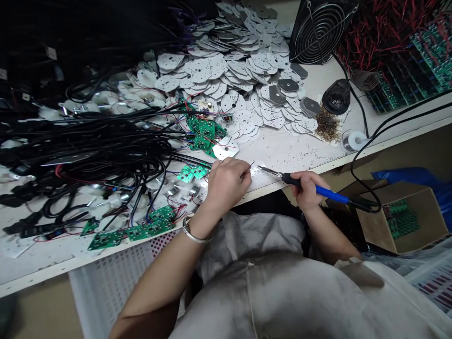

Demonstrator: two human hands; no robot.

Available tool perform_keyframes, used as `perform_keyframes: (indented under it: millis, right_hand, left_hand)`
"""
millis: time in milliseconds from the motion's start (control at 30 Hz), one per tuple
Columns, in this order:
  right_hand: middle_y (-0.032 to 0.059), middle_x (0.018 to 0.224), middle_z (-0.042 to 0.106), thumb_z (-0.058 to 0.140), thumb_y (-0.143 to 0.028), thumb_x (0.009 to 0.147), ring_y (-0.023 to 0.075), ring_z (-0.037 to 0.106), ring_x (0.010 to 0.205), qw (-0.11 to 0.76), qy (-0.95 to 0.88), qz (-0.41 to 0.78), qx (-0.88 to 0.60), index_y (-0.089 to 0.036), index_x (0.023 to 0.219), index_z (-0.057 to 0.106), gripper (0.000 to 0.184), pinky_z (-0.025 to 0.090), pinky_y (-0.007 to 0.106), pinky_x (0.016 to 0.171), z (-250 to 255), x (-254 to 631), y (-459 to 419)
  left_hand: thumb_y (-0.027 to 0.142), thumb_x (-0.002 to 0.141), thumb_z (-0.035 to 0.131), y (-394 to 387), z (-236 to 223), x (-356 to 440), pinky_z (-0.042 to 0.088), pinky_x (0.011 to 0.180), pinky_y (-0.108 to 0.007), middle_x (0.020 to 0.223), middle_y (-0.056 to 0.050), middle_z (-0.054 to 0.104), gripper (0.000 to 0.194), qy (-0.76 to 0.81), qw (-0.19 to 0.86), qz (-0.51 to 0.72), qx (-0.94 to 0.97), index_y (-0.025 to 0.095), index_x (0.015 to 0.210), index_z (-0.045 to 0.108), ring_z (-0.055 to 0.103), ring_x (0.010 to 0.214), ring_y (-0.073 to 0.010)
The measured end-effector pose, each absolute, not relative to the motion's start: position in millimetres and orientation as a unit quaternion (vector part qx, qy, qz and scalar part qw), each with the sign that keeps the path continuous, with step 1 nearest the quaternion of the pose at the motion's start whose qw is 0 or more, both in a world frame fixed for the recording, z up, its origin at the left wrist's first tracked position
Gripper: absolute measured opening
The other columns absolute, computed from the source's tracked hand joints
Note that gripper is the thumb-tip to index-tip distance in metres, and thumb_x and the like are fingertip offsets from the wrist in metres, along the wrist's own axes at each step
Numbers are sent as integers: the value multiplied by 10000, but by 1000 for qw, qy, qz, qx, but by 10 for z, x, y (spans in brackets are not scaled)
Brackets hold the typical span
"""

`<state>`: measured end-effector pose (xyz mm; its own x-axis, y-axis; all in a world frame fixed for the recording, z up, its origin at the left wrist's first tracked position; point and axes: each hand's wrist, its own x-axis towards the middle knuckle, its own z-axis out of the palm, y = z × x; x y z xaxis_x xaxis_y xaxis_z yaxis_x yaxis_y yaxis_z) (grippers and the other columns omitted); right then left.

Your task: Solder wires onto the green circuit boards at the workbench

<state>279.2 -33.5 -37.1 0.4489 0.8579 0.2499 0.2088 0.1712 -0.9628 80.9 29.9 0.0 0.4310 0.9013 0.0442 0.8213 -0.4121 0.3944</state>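
Note:
My right hand is closed around a soldering iron with a blue handle and black grip; its metal tip points left. My left hand is pinched at the bench edge, and a thin dark wire sticks out from its fingertips. The iron's tip is a short way right of that wire. Beneath the two lies a small pale plate, partly hidden. Just beyond my left hand are a white hexagonal plate and green circuit boards with red wires.
White plates are heaped at the back. Black cables cover the left bench. On the right stand a fan, a dark iron holder, a solder spool and wired boards. Below is a cardboard box.

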Motion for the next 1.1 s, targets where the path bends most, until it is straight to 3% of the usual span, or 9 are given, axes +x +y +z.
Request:
perform_keyframes:
  millis: [167,300,700,867,1100]
  right_hand:
    - [-48,427,555,519,-467,882,135,512,354,574,-512,267,-581,-262,760,733,321,497,301,443,-401,2764,-396]
    - [-54,445,561,518,-420,906,143,563,417,573,-541,268,-554,-278,814,734,275,546,314,536,-445,2762,-415]
    - [-62,484,607,528,-374,915,123,589,430,544,-589,256,-541,-277,822,738,249,572,290,587,-319,2779,-378]
    - [-49,483,612,515,-445,909,129,575,410,521,-591,253,-561,-273,778,738,311,551,290,532,-330,2797,-372]
    - [-61,418,551,499,-495,908,119,510,353,553,-529,265,-586,-267,782,736,352,523,287,492,-309,2778,-399]
  left_hand:
    - [173,840,519,272,-28,822,425,715,-359,908,-43,751,177,503,90,126,851,184,832,695,668,879,-231]
    - [168,844,520,276,-62,813,454,723,-353,938,-42,754,186,491,71,144,856,183,850,705,665,877,-228]
    - [159,832,548,286,-69,791,481,734,-362,958,-25,754,166,481,90,151,859,176,840,713,670,879,-235]
    - [172,847,535,284,-63,791,477,746,-361,972,-29,754,180,482,94,146,859,183,846,715,666,892,-230]
    - [180,852,528,279,-48,800,470,738,-351,975,-30,755,191,482,80,136,862,185,848,718,664,881,-223]
